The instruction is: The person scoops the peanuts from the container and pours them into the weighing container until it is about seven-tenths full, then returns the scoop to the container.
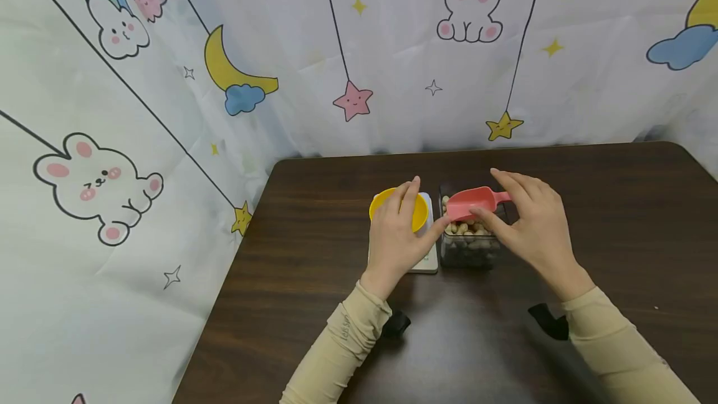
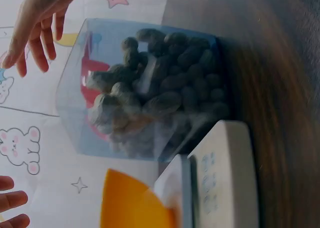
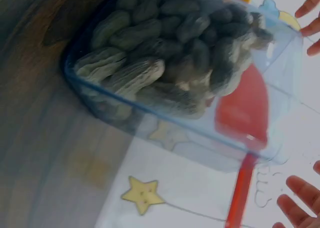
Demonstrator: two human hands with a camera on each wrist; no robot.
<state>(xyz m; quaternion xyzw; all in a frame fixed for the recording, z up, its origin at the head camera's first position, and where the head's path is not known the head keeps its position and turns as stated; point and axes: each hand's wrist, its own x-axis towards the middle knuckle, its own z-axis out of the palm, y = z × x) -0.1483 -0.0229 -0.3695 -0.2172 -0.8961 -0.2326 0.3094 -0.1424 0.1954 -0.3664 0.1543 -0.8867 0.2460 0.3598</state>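
the scoop [image 1: 470, 202] lies in the peanut box [image 1: 467, 254], handle [image 3: 240, 193] over the rim [image 3: 125, 96], probably for easy taking. the right hand [image 1: 533, 224] near it and the left hand [image 1: 396, 229] by the bowl [image 1: 421, 212] have loose, empty fingers, though light touch is unclear.
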